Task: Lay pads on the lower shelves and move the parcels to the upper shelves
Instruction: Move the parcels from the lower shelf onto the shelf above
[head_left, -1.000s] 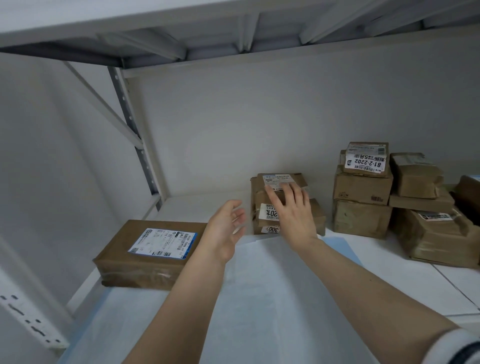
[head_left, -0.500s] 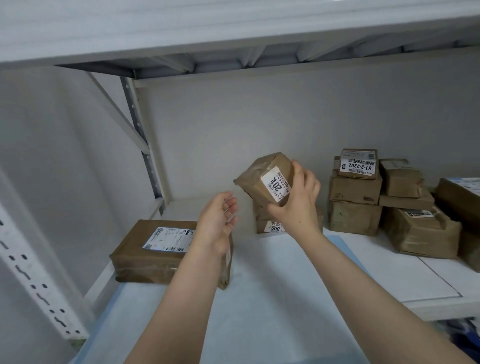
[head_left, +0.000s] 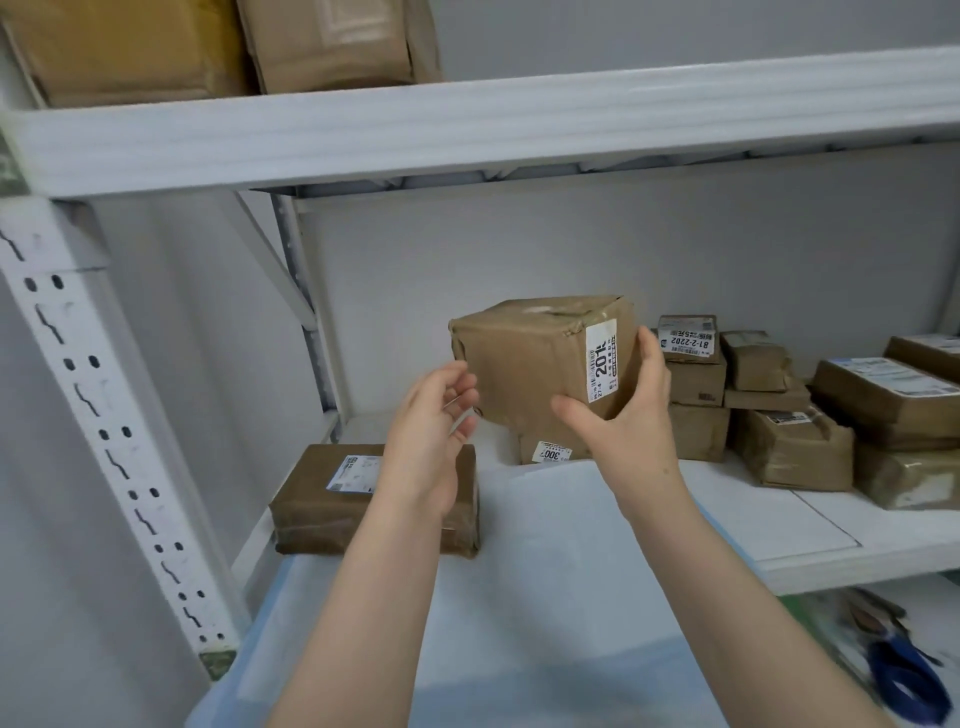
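Pale blue pad covers the near left part of the lower shelf and droops over its front edge. Above it the right hand grips a brown taped parcel by its labelled end, holding it clear of the shelf. The left hand is open, fingers loosely bent, just beside the parcel's lower left corner. A flat parcel lies at the pad's back left corner. Farther back are stacked parcels, and two large parcels rest on the upper shelf.
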